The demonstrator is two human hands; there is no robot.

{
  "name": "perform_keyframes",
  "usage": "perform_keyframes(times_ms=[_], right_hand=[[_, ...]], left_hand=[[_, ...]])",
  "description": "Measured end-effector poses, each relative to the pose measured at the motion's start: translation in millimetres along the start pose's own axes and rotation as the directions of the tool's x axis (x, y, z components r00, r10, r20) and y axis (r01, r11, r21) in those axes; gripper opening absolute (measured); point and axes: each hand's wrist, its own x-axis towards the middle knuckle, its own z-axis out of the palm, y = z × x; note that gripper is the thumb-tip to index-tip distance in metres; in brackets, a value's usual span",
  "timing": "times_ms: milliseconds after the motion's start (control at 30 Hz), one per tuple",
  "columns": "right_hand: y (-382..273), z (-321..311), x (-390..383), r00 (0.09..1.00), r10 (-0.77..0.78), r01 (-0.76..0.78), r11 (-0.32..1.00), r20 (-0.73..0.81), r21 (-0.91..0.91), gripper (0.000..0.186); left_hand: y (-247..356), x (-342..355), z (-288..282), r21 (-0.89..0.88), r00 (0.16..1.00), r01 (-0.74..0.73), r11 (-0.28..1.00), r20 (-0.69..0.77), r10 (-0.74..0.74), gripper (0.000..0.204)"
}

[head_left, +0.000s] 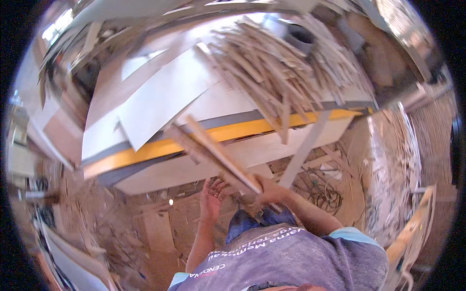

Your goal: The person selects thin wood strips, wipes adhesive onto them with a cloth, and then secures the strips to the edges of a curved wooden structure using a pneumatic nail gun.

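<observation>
In the head view my right hand (269,191) grips the lower end of a small bundle of long wooden strips (218,160), held slanting up to the left toward the table edge. My left hand (211,194) is beside the strips, left of my right hand, with fingers apart and curled and nothing visible in it. Beyond them is a table with a yellow and grey front edge (150,146), a white sheet (160,92) on its left part and a loose pile of wooden strips (257,63) on its right, some jutting over the edge.
A dark round object (298,33) lies at the pile's back. Coiled cables (325,199) and wood scraps (155,228) litter the floor below the table. More boards (407,228) stand at the right, and pale panels (58,133) are at the left.
</observation>
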Motion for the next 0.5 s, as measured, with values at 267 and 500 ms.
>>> perform_keyframes(times_ms=[267, 500], right_hand=[[56, 36, -119, 0.983, -0.067, -0.03, 0.858, -0.169, -0.514, 0.068], [145, 70, -287, 0.936, 0.066, -0.143, 0.969, -0.345, -0.203, 0.066]], left_hand=[[-85, -36, 49, 0.054, 0.934, 0.308, 0.95, -0.206, -0.292, 0.043], [-202, -96, 53, 0.392, 0.876, 0.451, 0.802, -0.022, -0.482, 0.041]])
